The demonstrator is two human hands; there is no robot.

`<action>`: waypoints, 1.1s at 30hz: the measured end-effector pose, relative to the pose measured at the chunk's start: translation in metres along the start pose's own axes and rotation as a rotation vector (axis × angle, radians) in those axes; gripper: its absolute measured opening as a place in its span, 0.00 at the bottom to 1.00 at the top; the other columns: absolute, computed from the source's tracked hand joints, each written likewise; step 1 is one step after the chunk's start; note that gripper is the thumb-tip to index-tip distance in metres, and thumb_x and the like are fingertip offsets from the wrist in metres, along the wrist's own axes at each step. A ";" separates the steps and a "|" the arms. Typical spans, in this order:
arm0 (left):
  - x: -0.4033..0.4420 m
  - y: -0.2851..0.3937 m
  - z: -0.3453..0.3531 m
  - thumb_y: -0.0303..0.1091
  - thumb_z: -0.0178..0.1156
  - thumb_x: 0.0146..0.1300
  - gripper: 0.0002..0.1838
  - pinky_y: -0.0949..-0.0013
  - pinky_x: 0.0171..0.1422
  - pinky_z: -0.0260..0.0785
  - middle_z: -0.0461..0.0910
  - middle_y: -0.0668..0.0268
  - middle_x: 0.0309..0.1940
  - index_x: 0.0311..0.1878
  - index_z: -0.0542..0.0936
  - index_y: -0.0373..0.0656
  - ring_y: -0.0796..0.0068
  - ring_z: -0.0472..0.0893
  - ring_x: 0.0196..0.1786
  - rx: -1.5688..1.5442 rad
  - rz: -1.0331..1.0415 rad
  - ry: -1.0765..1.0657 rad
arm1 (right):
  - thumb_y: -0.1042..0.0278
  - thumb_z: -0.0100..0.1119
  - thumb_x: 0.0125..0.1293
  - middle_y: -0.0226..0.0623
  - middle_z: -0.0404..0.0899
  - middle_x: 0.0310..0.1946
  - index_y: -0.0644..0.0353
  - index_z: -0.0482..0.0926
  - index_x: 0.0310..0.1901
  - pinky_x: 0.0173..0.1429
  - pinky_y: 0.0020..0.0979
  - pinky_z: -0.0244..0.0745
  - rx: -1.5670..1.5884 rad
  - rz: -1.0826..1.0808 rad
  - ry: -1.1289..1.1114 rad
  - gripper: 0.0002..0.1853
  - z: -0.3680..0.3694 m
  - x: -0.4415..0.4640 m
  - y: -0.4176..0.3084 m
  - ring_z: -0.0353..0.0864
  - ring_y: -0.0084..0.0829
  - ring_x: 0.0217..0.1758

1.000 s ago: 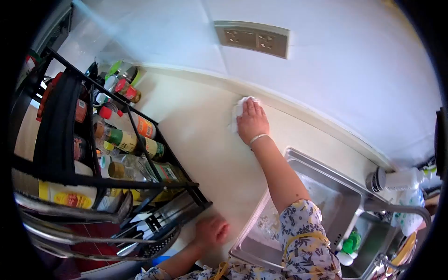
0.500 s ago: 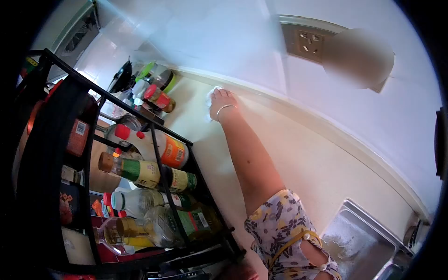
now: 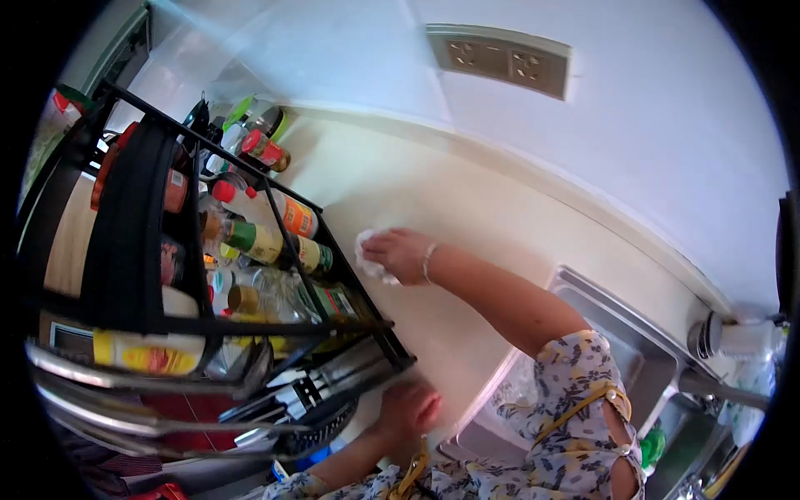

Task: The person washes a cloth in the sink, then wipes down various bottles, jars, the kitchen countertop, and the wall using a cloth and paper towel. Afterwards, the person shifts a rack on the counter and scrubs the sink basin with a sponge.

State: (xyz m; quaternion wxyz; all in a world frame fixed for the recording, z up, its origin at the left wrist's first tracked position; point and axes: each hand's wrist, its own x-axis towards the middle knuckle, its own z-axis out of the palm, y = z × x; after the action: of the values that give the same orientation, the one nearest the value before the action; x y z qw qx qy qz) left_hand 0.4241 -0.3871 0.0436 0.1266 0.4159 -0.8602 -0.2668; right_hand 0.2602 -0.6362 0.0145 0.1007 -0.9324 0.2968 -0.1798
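Note:
My right hand [image 3: 402,255] presses a crumpled white cloth [image 3: 373,260] flat against the cream countertop [image 3: 492,217], beside the black rack. Its fingers are closed over the cloth and a bracelet circles the wrist. Lower down, my left hand [image 3: 411,408] is curled into a fist near the counter's front edge, below the rack's corner. Nothing shows in that fist, and it is slightly blurred.
A black metal rack [image 3: 242,327] full of bottles and jars stands on the left, with knives below it. A red-lidded jar [image 3: 265,150] sits in the far corner. At right is a steel sink [image 3: 617,321]; wall sockets [image 3: 504,60] are above.
My right hand has drawn the cloth back from the wall side towards me, alongside the rack. My left hand has come into clear view, and the camera view has shifted.

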 end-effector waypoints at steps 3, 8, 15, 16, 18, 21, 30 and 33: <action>0.001 0.001 -0.002 0.32 0.64 0.52 0.06 0.58 0.30 0.70 0.74 0.65 0.25 0.32 0.76 0.48 0.60 0.76 0.26 -0.008 0.046 0.051 | 0.65 0.59 0.56 0.34 0.67 0.65 0.56 0.70 0.63 0.71 0.38 0.59 0.018 0.016 -0.016 0.30 -0.017 -0.071 -0.063 0.63 0.33 0.70; 0.003 0.002 0.004 0.31 0.63 0.53 0.05 0.59 0.28 0.68 0.74 0.65 0.24 0.31 0.76 0.48 0.61 0.76 0.25 0.036 0.099 0.175 | 0.70 0.57 0.54 0.36 0.70 0.63 0.58 0.72 0.61 0.69 0.36 0.61 0.086 0.158 0.078 0.28 -0.035 -0.182 -0.152 0.64 0.34 0.68; 0.004 0.001 0.009 0.31 0.61 0.57 0.05 0.61 0.25 0.65 0.72 0.66 0.22 0.29 0.74 0.48 0.64 0.74 0.22 0.070 0.135 0.230 | 0.74 0.57 0.57 0.42 0.76 0.49 0.59 0.77 0.51 0.56 0.34 0.73 0.050 1.042 0.255 0.18 0.039 -0.379 -0.203 0.75 0.39 0.53; 0.004 0.004 0.009 0.31 0.61 0.57 0.05 0.61 0.25 0.65 0.72 0.66 0.22 0.29 0.74 0.48 0.64 0.74 0.22 0.054 0.146 0.213 | 0.75 0.56 0.58 0.44 0.76 0.48 0.59 0.77 0.50 0.55 0.33 0.74 0.066 1.259 0.288 0.17 0.075 -0.412 -0.197 0.75 0.39 0.52; 0.004 0.007 0.007 0.30 0.61 0.58 0.05 0.62 0.24 0.64 0.71 0.66 0.21 0.29 0.74 0.47 0.65 0.73 0.21 0.014 0.113 0.218 | 0.74 0.55 0.60 0.43 0.76 0.47 0.60 0.77 0.50 0.55 0.35 0.74 0.016 1.492 0.403 0.15 0.086 -0.427 -0.197 0.75 0.40 0.51; 0.004 0.006 0.008 0.29 0.60 0.58 0.04 0.62 0.24 0.63 0.71 0.65 0.21 0.30 0.74 0.45 0.65 0.72 0.21 0.034 0.173 0.229 | 0.74 0.53 0.60 0.43 0.77 0.47 0.59 0.77 0.50 0.55 0.39 0.74 -0.163 1.600 0.054 0.15 0.126 -0.409 -0.199 0.76 0.43 0.51; 0.008 0.005 0.008 0.29 0.61 0.58 0.05 0.62 0.24 0.63 0.71 0.65 0.21 0.29 0.74 0.45 0.64 0.73 0.21 0.032 0.178 0.234 | 0.71 0.58 0.55 0.43 0.81 0.43 0.57 0.77 0.50 0.49 0.35 0.76 0.339 1.526 0.846 0.18 0.075 -0.354 -0.147 0.83 0.40 0.43; 0.007 0.005 0.007 0.29 0.61 0.58 0.05 0.62 0.24 0.64 0.71 0.65 0.21 0.29 0.74 0.45 0.64 0.73 0.21 0.061 0.182 0.233 | 0.68 0.60 0.56 0.47 0.81 0.42 0.59 0.75 0.50 0.50 0.38 0.74 0.537 1.476 1.089 0.19 0.005 -0.308 -0.118 0.81 0.46 0.45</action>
State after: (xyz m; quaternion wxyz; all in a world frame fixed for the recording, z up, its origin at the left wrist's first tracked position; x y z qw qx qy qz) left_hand 0.4134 -0.3871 0.0409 0.2365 0.3678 -0.8816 -0.1778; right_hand 0.0897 -0.3597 -0.0402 0.2474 -0.2439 0.7650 -0.5423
